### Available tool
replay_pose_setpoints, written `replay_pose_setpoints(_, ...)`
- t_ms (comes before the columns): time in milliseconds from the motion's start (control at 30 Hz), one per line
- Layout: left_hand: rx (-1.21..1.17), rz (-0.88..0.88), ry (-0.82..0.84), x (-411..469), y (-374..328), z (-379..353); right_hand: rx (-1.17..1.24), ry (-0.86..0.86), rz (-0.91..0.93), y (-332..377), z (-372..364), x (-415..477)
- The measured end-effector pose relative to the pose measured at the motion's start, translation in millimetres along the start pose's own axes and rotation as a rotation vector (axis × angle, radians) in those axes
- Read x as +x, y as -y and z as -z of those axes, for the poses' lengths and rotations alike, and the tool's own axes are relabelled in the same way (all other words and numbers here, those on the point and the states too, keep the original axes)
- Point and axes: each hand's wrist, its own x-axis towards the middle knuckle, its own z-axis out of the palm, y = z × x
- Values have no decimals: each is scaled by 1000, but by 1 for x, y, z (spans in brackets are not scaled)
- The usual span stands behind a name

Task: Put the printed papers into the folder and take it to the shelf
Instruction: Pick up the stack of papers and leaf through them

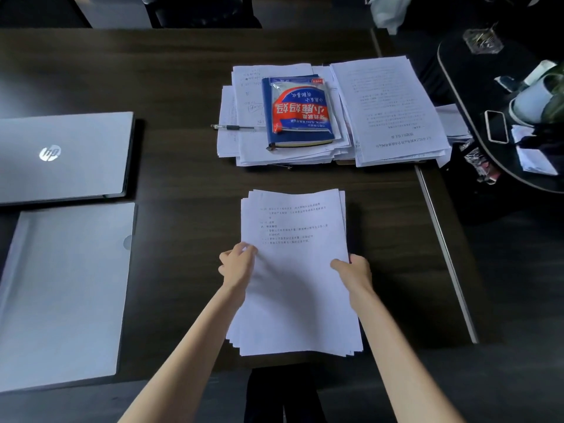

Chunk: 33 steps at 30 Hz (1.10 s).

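A stack of printed papers (297,288) is held over the near middle of the dark table, its sheets slightly fanned at the bottom edge. My left hand (238,262) grips the stack's left edge, with the thumb on top. On the opposite edge, my right hand (355,270) holds the stack the same way. A translucent grey folder (65,294) lies flat on the table at the near left, well apart from the papers, with a thumb notch on its right edge.
A closed HP laptop (64,154) lies behind the folder. Behind the papers sit loose document piles (390,108), a blue notebook with a red-and-blue packet (300,112) on top, and a pen (233,127). A black side table (494,117) with a phone (497,126) stands right.
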Motion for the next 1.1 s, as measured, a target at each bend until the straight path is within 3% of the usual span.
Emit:
replay_pose_setpoints(167,11,22,8,-6,6,2,82,114,16,-2,13,0)
replay_pose_setpoints(267,71,-54,32,-11,9,0,117,159,16,-6,20,1)
replay_pose_setpoints(367,58,-149,238,-21,6,-11,164,191,37,-4,19,-1)
replay_pose_setpoints(467,113,-129,406,-29,3,-25,176,242,45,2,12,-5)
replay_pose_setpoints(633,242,-100,380,-28,-3,-34,176,277,-12,8,-10,-17)
replay_pose_setpoints(733,189,-98,440,-28,-9,-31,112,278,-7,13,-23,-25)
replay_pose_setpoints(967,97,-129,416,-18,-17,-23,86,366,50,11,-38,-34)
replay_pose_setpoints(1100,80,-157,395,-13,-11,-12,227,373,11,3,-29,-27)
